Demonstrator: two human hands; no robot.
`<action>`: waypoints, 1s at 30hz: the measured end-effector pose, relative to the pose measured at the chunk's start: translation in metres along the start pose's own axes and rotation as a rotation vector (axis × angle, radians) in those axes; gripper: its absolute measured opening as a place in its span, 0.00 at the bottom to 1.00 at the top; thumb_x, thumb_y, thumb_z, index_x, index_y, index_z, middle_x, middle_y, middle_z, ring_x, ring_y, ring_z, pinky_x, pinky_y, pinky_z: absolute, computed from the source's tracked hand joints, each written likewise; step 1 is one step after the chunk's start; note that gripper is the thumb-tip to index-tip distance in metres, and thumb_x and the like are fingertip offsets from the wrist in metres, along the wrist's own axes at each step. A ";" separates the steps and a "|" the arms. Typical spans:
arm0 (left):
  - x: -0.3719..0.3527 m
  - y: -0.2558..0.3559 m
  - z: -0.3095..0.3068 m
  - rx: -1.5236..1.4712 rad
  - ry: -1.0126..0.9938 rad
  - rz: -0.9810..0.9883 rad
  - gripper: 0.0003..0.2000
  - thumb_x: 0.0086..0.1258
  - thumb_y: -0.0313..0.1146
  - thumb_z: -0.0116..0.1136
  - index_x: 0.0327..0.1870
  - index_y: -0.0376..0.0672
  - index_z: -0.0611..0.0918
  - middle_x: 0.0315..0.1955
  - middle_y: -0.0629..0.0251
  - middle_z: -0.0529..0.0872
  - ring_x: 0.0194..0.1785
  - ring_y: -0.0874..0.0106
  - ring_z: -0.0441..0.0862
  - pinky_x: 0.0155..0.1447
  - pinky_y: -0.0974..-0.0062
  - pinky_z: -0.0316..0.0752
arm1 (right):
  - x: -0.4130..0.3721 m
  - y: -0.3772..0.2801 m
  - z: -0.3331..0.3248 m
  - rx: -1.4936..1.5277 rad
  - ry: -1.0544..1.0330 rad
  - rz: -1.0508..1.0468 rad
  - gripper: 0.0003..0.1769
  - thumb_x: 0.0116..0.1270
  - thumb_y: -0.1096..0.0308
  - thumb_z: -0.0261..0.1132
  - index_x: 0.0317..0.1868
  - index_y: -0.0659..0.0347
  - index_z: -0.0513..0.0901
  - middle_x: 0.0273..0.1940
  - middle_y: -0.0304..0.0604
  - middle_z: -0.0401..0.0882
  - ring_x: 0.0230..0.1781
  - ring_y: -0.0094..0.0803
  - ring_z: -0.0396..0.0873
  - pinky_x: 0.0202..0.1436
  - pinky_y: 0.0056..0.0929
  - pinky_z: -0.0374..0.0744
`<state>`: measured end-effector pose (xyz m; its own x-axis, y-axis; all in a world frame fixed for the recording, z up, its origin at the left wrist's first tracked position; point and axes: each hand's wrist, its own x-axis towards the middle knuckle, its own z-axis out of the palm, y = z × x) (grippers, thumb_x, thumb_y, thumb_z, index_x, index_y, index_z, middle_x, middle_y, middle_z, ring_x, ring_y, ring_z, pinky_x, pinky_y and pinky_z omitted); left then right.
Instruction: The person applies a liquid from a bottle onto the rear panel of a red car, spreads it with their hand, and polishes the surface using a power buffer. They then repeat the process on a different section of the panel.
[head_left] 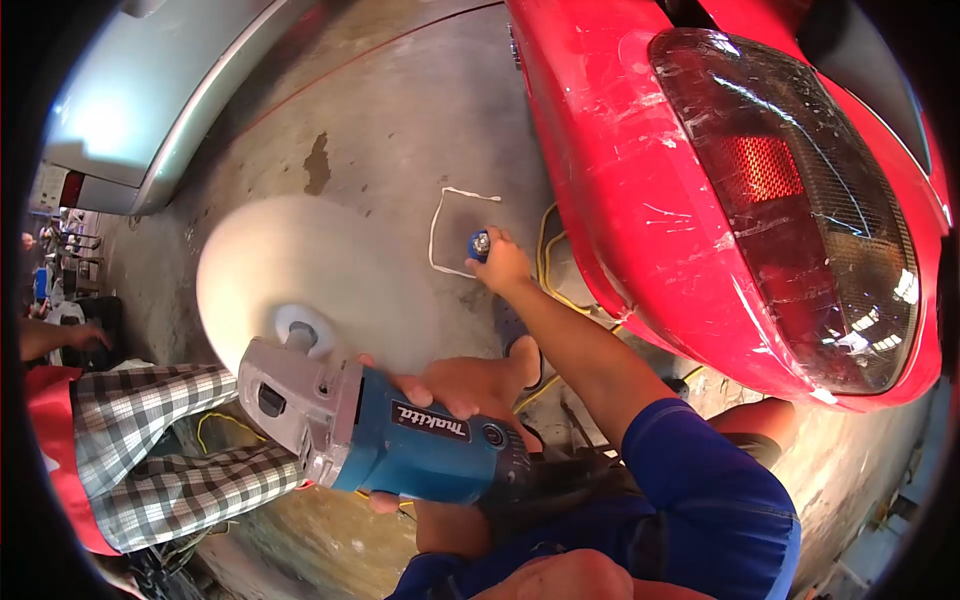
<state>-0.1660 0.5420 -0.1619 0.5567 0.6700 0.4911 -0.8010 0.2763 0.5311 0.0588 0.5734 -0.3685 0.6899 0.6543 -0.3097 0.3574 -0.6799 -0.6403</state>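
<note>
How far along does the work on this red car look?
Probably partway. Seemingly done: a white outline, open on the right, is laid down. In hand: the left hand holds the Makita tool, its white pad blurred, perhaps spinning; the right hand holds a small blue object near the outline. Probably left: buffing the red car, which shows pale scuffs.

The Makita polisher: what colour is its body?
The polisher's body is teal blue, best seen in the head view.

A co-worker point(170, 450) stands near left, a car point(160, 100) far left; right of the polisher point(420, 440) sits another car point(640, 200), a cord point(543, 262) on the floor point(370, 120) beside it.
</note>
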 end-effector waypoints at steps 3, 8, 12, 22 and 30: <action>0.002 0.000 0.002 0.012 0.012 -0.012 0.65 0.67 0.60 0.80 0.90 0.33 0.45 0.70 0.40 0.72 0.61 0.44 0.85 0.66 0.46 0.85 | -0.011 -0.009 -0.008 -0.043 -0.049 0.013 0.52 0.64 0.53 0.83 0.83 0.63 0.68 0.77 0.58 0.73 0.75 0.57 0.78 0.76 0.51 0.80; 0.002 0.006 0.014 0.013 0.031 -0.065 0.65 0.67 0.61 0.79 0.90 0.32 0.45 0.70 0.40 0.72 0.61 0.45 0.85 0.66 0.47 0.84 | -0.109 0.001 -0.060 0.206 0.263 -0.624 0.32 0.72 0.68 0.72 0.74 0.69 0.77 0.74 0.65 0.76 0.75 0.63 0.76 0.80 0.52 0.75; 0.008 0.016 0.024 -0.047 -0.001 -0.100 0.65 0.67 0.61 0.78 0.90 0.32 0.45 0.70 0.41 0.72 0.61 0.46 0.84 0.66 0.48 0.84 | -0.276 -0.035 -0.253 0.128 0.434 -0.951 0.21 0.75 0.75 0.70 0.67 0.68 0.84 0.71 0.59 0.81 0.72 0.54 0.82 0.72 0.49 0.84; 0.002 0.005 0.072 -0.096 -0.004 -0.137 0.58 0.71 0.53 0.73 0.91 0.38 0.47 0.73 0.45 0.70 0.66 0.48 0.81 0.72 0.49 0.78 | -0.374 0.017 -0.517 -1.077 0.865 -0.361 0.55 0.78 0.31 0.60 0.92 0.56 0.54 0.88 0.38 0.65 0.93 0.57 0.45 0.91 0.72 0.31; 0.001 0.003 0.076 -0.098 -0.037 -0.199 0.58 0.71 0.55 0.73 0.91 0.40 0.48 0.73 0.48 0.71 0.66 0.50 0.82 0.73 0.50 0.79 | -0.367 0.020 -0.523 -1.157 0.809 -0.374 0.53 0.80 0.28 0.53 0.92 0.53 0.55 0.88 0.36 0.65 0.94 0.52 0.46 0.91 0.72 0.30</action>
<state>-0.1511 0.4912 -0.1068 0.7123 0.5703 0.4091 -0.6910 0.4676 0.5513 0.1418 0.1461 0.0997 0.4638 0.7536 0.4659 0.6184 -0.6519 0.4388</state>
